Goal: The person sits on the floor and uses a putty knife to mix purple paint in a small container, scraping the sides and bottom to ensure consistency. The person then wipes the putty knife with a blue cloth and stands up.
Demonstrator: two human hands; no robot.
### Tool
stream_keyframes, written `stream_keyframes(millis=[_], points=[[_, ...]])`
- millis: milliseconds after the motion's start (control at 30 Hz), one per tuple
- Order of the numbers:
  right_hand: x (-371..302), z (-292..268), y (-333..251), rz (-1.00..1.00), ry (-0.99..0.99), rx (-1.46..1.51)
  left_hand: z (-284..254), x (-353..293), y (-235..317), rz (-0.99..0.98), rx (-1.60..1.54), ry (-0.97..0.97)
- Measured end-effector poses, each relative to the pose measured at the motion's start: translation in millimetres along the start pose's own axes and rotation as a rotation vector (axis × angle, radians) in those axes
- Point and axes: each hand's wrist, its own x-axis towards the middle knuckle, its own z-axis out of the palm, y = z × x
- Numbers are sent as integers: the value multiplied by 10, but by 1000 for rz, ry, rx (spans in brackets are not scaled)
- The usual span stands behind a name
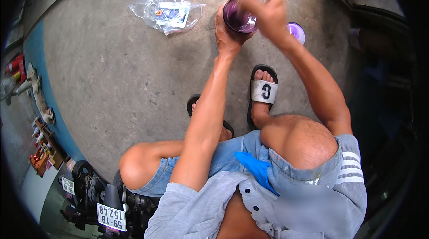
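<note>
A dark purple translucent cup (244, 27) is held out over the floor, its open mouth facing up. My left hand (227, 35) wraps round its left side and base, fingers closed on it. Over the cup's rim, my right hand (268, 11) is smeared by motion, its fingers curled. A thin, pale, shiny thing shows by those fingers, too blurred to name. Just beyond my right wrist is a round, light purple thing (296, 33) with a pale rim, partly hidden by the wrist.
A clear plastic bag (156, 13) with a printed card lies on the concrete floor (111, 60) to the left. A blue cloth or glove (254, 167) rests on my shorts. Motorbikes (118, 199) stand at the lower left, and a cat (39, 96) lies along the left edge.
</note>
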Motion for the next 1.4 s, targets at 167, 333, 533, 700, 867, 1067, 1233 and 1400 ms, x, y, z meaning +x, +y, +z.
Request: stream_keyframes(millis=[167, 333, 533, 700, 867, 1067, 1233, 1400], points=[[343, -487, 158, -87, -70, -141, -32, -38, 108, -26, 93, 2], [-84, -135, -128, 185, -109, -93, -33, 0, 77, 39, 55, -36], [470, -395, -400, 176, 142, 494, -63, -28, 99, 36, 145, 2], [110, -128, 31, 329, 403, 225, -53, -42, 129, 5, 136, -20], [157, -281, 117, 714, 775, 504, -92, -45, 115, -6, 139, -15], [452, -924, -160, 666, 582, 657, -144, -52, 61, -2, 148, -30], [650, -1179, -521, 535, 522, 602, -75, -37, 142, -4, 117, -41], [761, -1106, -781, 451, 389, 637, -107, -27, 83, 28, 125, -3]])
